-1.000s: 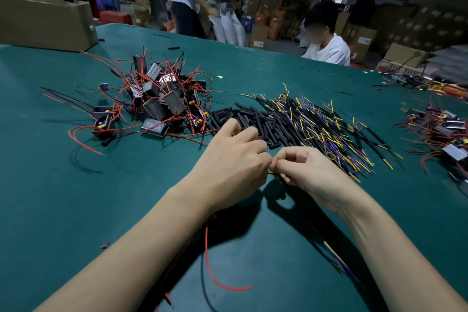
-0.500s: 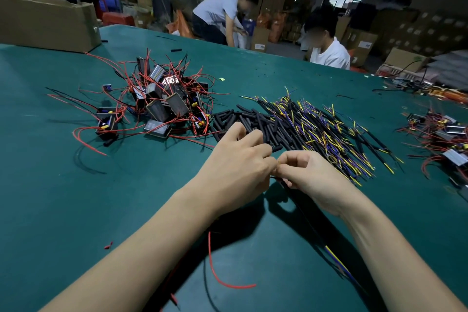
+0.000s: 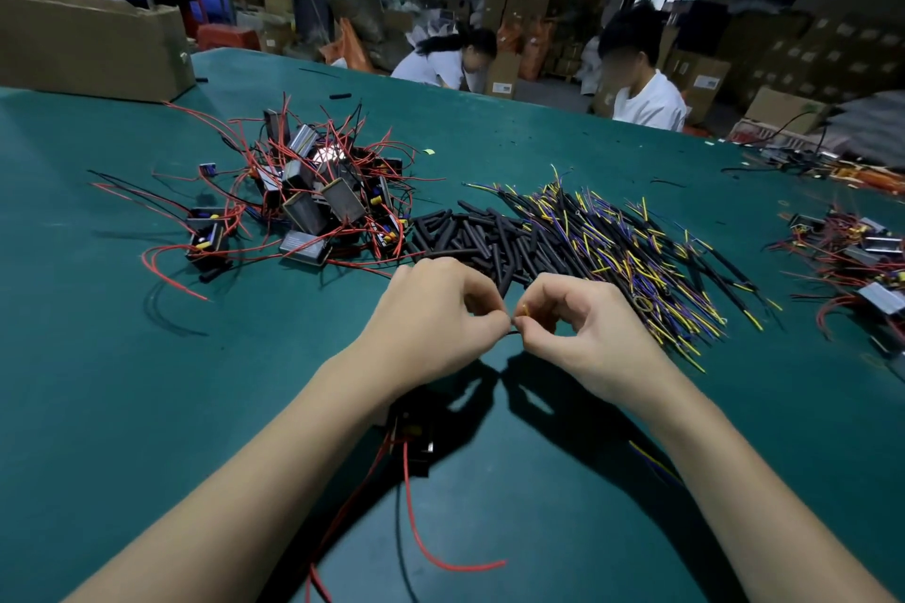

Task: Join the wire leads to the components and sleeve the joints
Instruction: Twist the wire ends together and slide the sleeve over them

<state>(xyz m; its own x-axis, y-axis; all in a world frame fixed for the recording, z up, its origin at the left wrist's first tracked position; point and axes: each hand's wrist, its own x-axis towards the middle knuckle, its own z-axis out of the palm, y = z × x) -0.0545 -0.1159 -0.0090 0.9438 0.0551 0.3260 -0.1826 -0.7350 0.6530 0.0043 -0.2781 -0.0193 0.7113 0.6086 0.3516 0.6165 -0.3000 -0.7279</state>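
Here your left hand (image 3: 431, 323) and right hand (image 3: 583, 333) meet fingertip to fingertip just in front of the black sleeve pile (image 3: 470, 235), each pinching one end of the thin wire joint (image 3: 518, 321) so it likely stays taut for twisting. The component (image 3: 414, 438) hangs below your left wrist, nearer you than the pile, keeping its red lead (image 3: 421, 519) slack.

Your component (image 3: 410, 436) lies on the table under your left wrist, its red leads (image 3: 421, 539) trailing toward you. Ahead, a pile of black sleeves (image 3: 470, 238) touches a fan of yellow-and-purple wire leads (image 3: 631, 255); red-wired components (image 3: 313, 201) are heaped to its left.
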